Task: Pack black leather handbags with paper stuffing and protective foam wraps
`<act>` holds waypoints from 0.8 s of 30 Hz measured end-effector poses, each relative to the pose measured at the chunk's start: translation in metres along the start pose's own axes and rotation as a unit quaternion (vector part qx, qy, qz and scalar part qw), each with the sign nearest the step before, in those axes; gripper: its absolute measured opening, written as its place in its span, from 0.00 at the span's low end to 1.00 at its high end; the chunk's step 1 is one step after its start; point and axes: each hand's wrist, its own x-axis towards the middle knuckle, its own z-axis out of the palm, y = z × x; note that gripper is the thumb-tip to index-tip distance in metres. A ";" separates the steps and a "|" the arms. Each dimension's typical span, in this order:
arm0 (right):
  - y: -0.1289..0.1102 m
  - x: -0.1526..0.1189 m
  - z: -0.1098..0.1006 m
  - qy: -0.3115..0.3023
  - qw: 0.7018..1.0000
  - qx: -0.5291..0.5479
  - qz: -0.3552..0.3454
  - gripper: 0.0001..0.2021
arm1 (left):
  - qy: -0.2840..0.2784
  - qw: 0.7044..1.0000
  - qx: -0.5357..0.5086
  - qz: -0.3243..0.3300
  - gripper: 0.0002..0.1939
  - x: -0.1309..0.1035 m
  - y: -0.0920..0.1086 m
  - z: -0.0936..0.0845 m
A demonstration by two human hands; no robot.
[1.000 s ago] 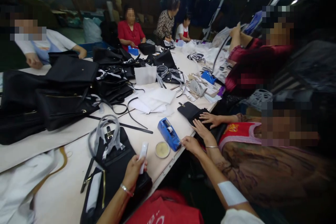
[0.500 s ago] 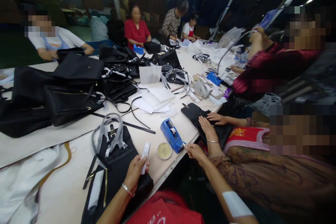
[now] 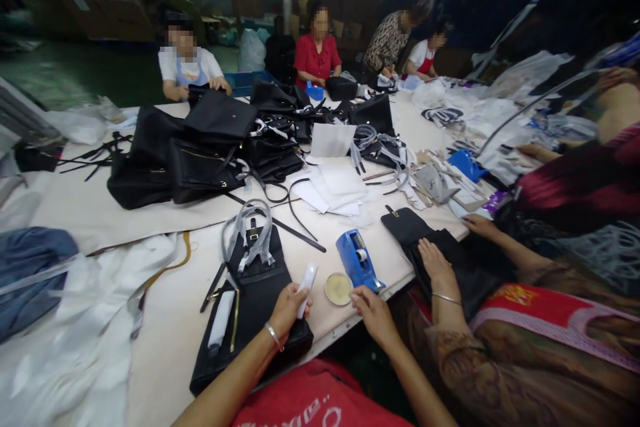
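My left hand (image 3: 290, 310) is closed on a white folded strip (image 3: 307, 288), held upright over the near edge of a black bag (image 3: 265, 310). This bag lies flat, with a gold zipper, a buckle, grey-wrapped straps (image 3: 246, 230) and a white-wrapped piece (image 3: 221, 320) on it. My right hand (image 3: 374, 313) is pinched just below the blue tape dispenser (image 3: 357, 260), its fingertips apart from it. A small piece of tape seems to be in the pinch, barely visible. Between my hands sits a round tin (image 3: 339, 288) of yellowish stuff.
Black bags (image 3: 200, 153) are piled at the far left. White sheets (image 3: 335, 190) lie mid-table. On my right, a co-worker's hands (image 3: 440, 270) rest near another black bag (image 3: 407, 230). White cloth (image 3: 95, 333) covers the near left. Other people sit or stand around the table.
My right hand has come away from the tape dispenser's front end, toward the tin. My left hand still grips the white strip. The view has swung left; the co-worker's far hand has moved outward.
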 end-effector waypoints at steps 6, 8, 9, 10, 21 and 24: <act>-0.071 0.017 0.052 -0.125 0.977 0.123 -0.117 0.10 | -0.010 1.000 -0.009 -0.007 0.15 0.001 -0.001 -0.002; -0.074 0.023 0.055 -0.121 0.979 0.091 -0.137 0.10 | -0.006 1.000 -0.005 -0.012 0.14 0.000 0.000 -0.003; -0.073 0.025 0.055 -0.118 0.979 0.070 -0.149 0.10 | -0.004 1.000 0.000 -0.015 0.13 -0.001 0.001 -0.003; -0.072 0.028 0.055 -0.116 0.978 0.047 -0.164 0.09 | -0.002 1.000 0.006 -0.017 0.13 -0.001 0.001 -0.003; -0.072 0.036 0.056 -0.105 0.973 -0.077 -0.192 0.17 | -0.021 0.999 -0.010 -0.048 0.09 -0.003 0.006 -0.004; -0.069 0.041 0.058 -0.102 0.985 -0.024 -0.136 0.21 | -0.020 0.999 -0.008 -0.044 0.10 -0.006 0.009 -0.004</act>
